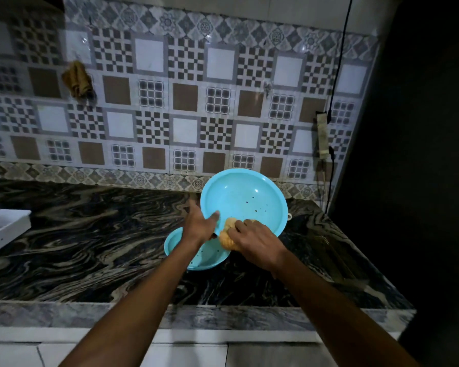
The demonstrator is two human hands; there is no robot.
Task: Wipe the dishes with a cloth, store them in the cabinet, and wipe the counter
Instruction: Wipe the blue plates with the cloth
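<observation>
A turquoise perforated bowl (245,198) is tilted up above the dark marble counter (85,234), its inside facing me. My left hand (200,223) holds its left rim, thumb on the inner side. My right hand (255,241) grips a bunched orange cloth (227,234) and presses it against the bowl's lower inside. A second turquoise perforated bowl (204,256) lies on the counter beneath, partly hidden by my left forearm.
A white tray-like object (3,226) sits at the counter's left edge. A brown cloth (77,79) hangs on the tiled wall. A power strip (322,135) with a black cable hangs on the wall at right. The counter's right end meets a dark area.
</observation>
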